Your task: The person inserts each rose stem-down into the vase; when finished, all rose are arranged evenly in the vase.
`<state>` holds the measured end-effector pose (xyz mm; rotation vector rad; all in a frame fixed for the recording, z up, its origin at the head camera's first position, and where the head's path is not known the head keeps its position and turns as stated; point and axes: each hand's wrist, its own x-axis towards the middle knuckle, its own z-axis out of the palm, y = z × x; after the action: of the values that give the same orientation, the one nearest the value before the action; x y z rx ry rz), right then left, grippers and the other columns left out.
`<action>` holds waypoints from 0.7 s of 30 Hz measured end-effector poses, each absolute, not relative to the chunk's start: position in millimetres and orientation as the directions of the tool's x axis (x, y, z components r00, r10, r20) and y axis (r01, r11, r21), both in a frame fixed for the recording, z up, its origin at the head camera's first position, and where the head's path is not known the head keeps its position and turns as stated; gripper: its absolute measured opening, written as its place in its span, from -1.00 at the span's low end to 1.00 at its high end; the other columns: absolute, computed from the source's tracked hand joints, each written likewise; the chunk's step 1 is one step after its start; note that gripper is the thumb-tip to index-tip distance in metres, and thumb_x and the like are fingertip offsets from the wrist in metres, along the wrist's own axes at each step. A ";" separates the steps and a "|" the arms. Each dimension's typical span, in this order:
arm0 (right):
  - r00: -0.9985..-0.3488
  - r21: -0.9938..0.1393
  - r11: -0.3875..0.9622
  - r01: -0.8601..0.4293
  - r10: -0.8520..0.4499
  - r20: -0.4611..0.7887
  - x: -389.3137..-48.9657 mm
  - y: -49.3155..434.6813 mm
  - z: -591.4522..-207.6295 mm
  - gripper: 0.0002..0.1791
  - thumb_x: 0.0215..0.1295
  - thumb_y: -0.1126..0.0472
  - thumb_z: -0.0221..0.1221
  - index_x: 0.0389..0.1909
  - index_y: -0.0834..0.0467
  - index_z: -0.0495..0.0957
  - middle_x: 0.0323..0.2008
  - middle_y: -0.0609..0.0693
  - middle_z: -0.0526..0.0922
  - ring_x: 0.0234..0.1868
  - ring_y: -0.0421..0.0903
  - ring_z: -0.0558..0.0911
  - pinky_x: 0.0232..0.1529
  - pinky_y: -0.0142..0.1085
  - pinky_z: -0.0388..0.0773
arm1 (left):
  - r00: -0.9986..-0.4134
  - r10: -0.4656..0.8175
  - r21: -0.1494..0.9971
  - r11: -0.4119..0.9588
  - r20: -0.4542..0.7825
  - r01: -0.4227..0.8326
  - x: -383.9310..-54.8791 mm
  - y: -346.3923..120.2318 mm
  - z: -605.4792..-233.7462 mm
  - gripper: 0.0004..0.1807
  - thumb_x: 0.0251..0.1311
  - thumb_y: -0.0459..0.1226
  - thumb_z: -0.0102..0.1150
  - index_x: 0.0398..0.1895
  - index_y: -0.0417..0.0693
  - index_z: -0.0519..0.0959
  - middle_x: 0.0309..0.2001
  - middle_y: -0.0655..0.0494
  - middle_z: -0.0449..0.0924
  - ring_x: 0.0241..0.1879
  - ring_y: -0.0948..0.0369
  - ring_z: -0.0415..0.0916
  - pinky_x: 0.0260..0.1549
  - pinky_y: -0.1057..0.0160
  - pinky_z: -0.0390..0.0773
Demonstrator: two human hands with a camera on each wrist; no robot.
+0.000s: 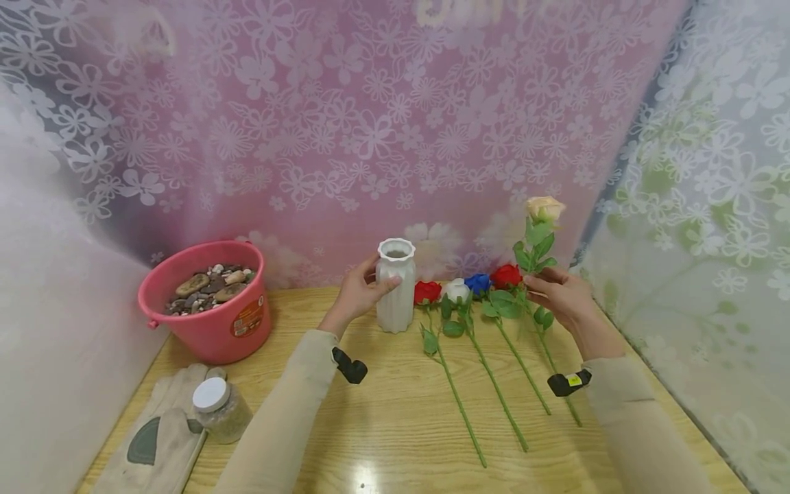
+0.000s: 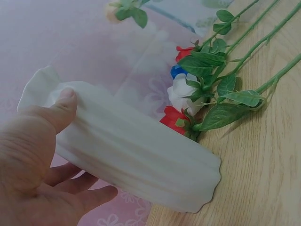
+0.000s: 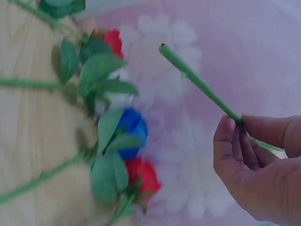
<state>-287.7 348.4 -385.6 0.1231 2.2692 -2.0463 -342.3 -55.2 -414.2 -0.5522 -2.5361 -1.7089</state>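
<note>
A white fluted vase [image 1: 396, 305] with a scalloped rim stands upright on the wooden table. My left hand [image 1: 360, 291] grips it near the top, with the thumb across its front. In my right hand [image 1: 561, 296] is a cream rose [image 1: 544, 210], its head up; the right wrist view shows thumb and fingers pinching the green stem [image 3: 202, 87], whose cut end sticks out past them. Between the hands lie a red rose [image 1: 427, 293], a white rose [image 1: 457, 291], a blue rose [image 1: 478, 284] and a second red rose [image 1: 507, 276], their stems running toward me.
At the left stands a pink bucket [image 1: 216, 339] with stones [image 1: 212, 288] in it. In front of it are a white-lidded jar [image 1: 225, 415] and pale work gloves [image 1: 163, 432]. A flowered curtain [image 1: 370, 137] rises behind the table [image 1: 395, 412].
</note>
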 end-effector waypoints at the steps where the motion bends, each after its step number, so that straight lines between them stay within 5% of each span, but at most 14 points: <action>1: -0.994 -0.988 0.107 0.110 0.008 -0.110 -288.9 342.3 -382.5 0.02 0.59 0.13 0.19 0.69 0.29 -0.34 0.69 0.36 -0.20 0.19 -0.22 0.58 0.15 -0.47 0.66 | -0.936 0.270 0.892 0.330 0.224 0.309 -342.3 -55.3 -414.3 -0.10 0.39 -0.06 0.39 0.70 0.09 0.16 0.45 -0.14 0.50 0.41 -0.15 0.49 0.37 -0.12 0.55; 4: -0.995 -0.990 0.107 0.096 0.011 -0.095 -292.3 325.7 -374.1 0.01 0.57 0.13 0.21 0.70 0.28 -0.28 0.69 0.33 -0.13 0.30 -0.12 0.54 0.17 -0.45 0.66 | -0.936 0.269 0.897 0.318 0.226 0.308 -342.2 -55.2 -414.2 -0.10 0.39 -0.07 0.40 0.69 0.10 0.17 0.45 -0.15 0.49 0.43 -0.15 0.48 0.39 -0.12 0.53; 8: -0.996 -0.996 -0.008 0.088 0.010 -0.088 -294.9 308.1 -365.5 -0.06 0.54 0.21 0.24 0.70 0.27 -0.12 0.60 0.36 0.14 0.08 -0.26 0.68 0.18 -0.41 0.67 | -0.932 0.278 0.907 0.285 0.231 0.310 -341.8 -54.4 -414.4 -0.12 0.40 -0.10 0.39 0.68 0.06 0.18 0.49 -0.18 0.44 0.48 -0.16 0.41 0.46 -0.12 0.45; 10: -0.996 -0.991 -0.097 0.087 0.016 -0.089 -295.5 300.5 -361.8 -0.26 0.51 0.26 0.26 0.60 0.29 0.20 0.41 0.30 0.41 -0.04 -0.27 0.73 0.16 -0.37 0.70 | -0.929 0.287 0.910 0.272 0.233 0.312 -341.9 -53.8 -414.7 -0.14 0.42 -0.11 0.37 0.68 0.05 0.19 0.51 -0.19 0.41 0.50 -0.15 0.38 0.47 -0.13 0.43; 13: -0.996 -0.978 -0.196 0.073 0.027 -0.080 -297.2 288.8 -357.1 -0.73 0.48 0.33 0.28 0.13 0.26 0.58 -0.02 0.02 0.63 -0.13 -0.18 0.77 0.08 -0.34 0.74 | -0.924 0.298 0.913 0.254 0.239 0.318 -342.4 -53.4 -415.6 -0.16 0.44 -0.14 0.35 0.68 0.03 0.18 0.54 -0.19 0.37 0.52 -0.16 0.36 0.47 -0.14 0.43; 17: -0.997 -0.975 -0.217 0.047 0.050 -0.059 -301.9 272.7 -351.4 -0.94 0.48 0.34 0.28 -0.18 0.17 0.57 -0.15 -0.04 0.63 -0.17 -0.17 0.78 0.00 -0.36 0.76 | -0.921 0.301 0.914 0.242 0.247 0.325 -342.9 -53.7 -416.3 -0.18 0.44 -0.15 0.35 0.67 0.04 0.20 0.53 -0.20 0.37 0.52 -0.16 0.36 0.47 -0.13 0.43; 21: -0.992 -0.991 -0.133 0.004 0.128 -0.021 -309.3 254.4 -345.1 -0.86 0.49 0.25 0.29 -0.11 0.20 0.54 -0.08 -0.05 0.61 -0.18 -0.23 0.77 -0.12 -0.44 0.74 | -0.920 0.299 0.913 0.242 0.252 0.329 -341.8 -53.8 -415.0 -0.18 0.43 -0.14 0.36 0.66 0.04 0.20 0.53 -0.21 0.37 0.52 -0.16 0.36 0.48 -0.12 0.42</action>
<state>-309.3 254.4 -345.1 0.1621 2.1203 -2.4242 -341.8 -53.8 -415.0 -0.6203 -2.4557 -1.8150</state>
